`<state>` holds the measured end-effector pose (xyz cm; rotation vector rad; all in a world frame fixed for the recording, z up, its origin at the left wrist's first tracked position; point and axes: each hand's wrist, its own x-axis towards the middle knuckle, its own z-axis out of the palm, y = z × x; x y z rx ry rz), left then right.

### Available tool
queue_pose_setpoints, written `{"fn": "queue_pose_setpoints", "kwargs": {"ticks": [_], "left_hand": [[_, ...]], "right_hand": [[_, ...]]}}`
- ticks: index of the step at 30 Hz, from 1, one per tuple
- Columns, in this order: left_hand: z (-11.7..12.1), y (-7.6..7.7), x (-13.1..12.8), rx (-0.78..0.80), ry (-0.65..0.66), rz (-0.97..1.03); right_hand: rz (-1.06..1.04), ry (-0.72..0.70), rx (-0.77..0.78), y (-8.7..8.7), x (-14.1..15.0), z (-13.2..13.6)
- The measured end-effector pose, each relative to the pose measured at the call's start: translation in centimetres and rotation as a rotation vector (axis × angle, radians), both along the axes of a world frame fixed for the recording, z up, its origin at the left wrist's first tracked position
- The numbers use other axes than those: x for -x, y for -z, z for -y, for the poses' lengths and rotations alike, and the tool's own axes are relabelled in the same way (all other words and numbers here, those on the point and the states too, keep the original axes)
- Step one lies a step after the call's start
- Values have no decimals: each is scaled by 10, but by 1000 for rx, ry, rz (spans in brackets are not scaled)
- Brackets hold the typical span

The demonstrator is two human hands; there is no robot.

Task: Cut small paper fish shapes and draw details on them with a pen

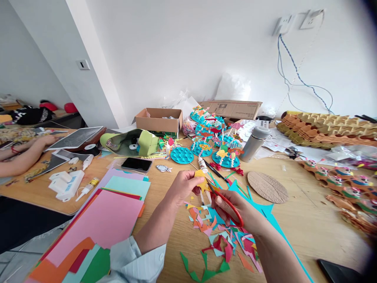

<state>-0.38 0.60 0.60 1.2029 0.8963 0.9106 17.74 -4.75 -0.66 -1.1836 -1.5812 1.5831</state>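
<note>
Red-handled scissors point(228, 207) are cutting yellow paper point(200, 177), with orange, pink and turquoise paper scraps point(216, 232) lying beside a pink card sheet point(97, 224).

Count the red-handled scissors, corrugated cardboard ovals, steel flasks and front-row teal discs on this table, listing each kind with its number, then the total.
Red-handled scissors: 1
Corrugated cardboard ovals: 1
Steel flasks: 1
Front-row teal discs: 3
Total: 6

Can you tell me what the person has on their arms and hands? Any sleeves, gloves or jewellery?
The left arm wears a pale blue shirt sleeve with a small round cuff button. The left hand and right hand are ungloved, and no watch or ring shows. The right forearm is bare as far as the view reaches, with no sleeve in sight.
</note>
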Motion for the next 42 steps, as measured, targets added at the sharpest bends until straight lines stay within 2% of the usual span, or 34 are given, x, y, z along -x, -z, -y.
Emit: {"fn": "queue_pose_setpoints", "kwargs": {"ticks": [4, 10, 20, 42], "left_hand": [[-1, 0, 0, 51, -21, 43], [1, -3, 0, -34, 15, -29], [3, -7, 0, -26, 16, -64], [4, -7, 0, -23, 15, -75]], "right_hand": [[-8, 1, -12, 0, 0, 0], [-12, -14, -16, -1, 0, 1], [3, -15, -22, -2, 1, 1], [10, 1, -3, -4, 1, 1]]}}
